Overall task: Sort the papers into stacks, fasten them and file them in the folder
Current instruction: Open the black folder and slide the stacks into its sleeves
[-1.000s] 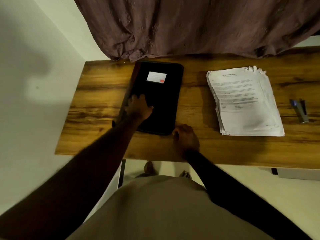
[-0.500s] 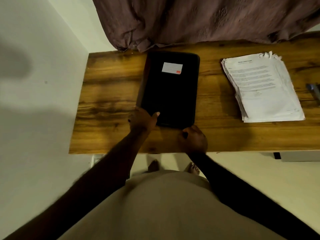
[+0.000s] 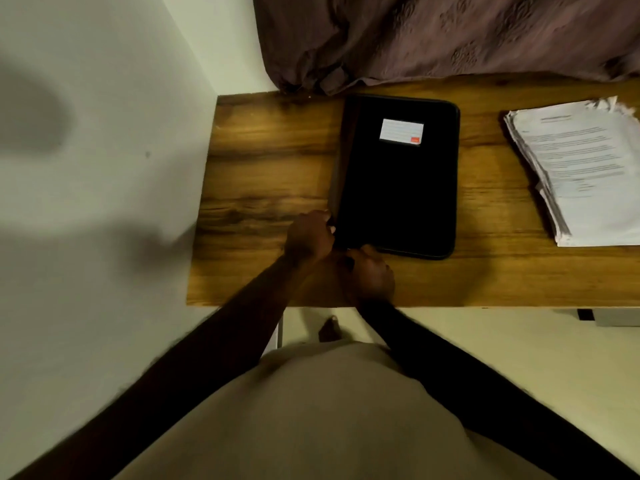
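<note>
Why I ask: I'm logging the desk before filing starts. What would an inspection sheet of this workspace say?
Surface: wooden table, dark grain.
Job's things: black folder lies flat and closed, white label on top; stack of papers to its right, apart, edges ragged.
Clutter: nothing seen.
Grippers: left hand grips the folder's near left corner; right hand curled at its near edge.
Cables: nothing seen.
Surroundings: pale wall at left, curtain behind the table.

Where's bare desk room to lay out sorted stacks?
Bare desk left of the folder, out to the wall-side edge; a narrower strip between folder and paper stack. Crowded at the folder's near-left corner: left hand, right hand.
</note>
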`<action>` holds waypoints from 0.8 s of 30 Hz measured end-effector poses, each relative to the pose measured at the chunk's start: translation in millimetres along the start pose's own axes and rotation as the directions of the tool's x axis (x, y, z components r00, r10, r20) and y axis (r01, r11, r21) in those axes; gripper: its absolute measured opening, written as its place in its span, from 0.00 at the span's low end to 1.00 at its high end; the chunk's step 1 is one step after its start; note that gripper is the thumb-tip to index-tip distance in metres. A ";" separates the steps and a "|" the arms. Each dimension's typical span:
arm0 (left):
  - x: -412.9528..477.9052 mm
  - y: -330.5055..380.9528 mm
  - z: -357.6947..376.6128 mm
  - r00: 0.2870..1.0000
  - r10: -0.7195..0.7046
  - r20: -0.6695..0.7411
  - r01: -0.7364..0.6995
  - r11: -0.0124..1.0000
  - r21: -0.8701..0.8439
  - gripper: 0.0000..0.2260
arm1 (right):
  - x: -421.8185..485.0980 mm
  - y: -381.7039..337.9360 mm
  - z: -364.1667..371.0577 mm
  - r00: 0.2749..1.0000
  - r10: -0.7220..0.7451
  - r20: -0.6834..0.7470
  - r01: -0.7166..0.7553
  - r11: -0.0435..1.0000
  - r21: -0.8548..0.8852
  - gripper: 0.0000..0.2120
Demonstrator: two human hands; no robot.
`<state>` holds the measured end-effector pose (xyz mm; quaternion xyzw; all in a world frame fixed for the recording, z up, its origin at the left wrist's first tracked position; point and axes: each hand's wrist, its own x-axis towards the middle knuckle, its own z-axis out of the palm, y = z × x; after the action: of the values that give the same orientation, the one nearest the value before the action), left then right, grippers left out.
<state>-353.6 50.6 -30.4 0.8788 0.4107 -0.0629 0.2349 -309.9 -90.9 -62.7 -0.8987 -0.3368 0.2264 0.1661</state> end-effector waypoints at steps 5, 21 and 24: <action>2.5 -20.2 -7.2 0.995 0.090 0.047 -0.085 0.991 -0.104 0.20 | -1.7 -23.7 13.2 0.999 -0.043 0.017 0.044 0.999 -0.024 0.17; 8.4 -42.2 -30.3 0.943 0.212 0.255 -0.159 0.964 -0.214 0.24 | -7.1 -37.0 23.6 0.997 -0.063 -0.047 0.067 0.995 0.072 0.15; 9.0 -33.6 -29.7 0.956 0.235 0.174 -0.219 0.970 -0.106 0.20 | -6.9 -27.5 22.9 0.995 -0.050 -0.089 0.061 0.991 0.120 0.15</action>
<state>-375.4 89.2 -19.0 0.8995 0.2859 -0.0991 0.3152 -341.1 -72.5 -67.5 -0.8860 -0.3396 0.2032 0.2416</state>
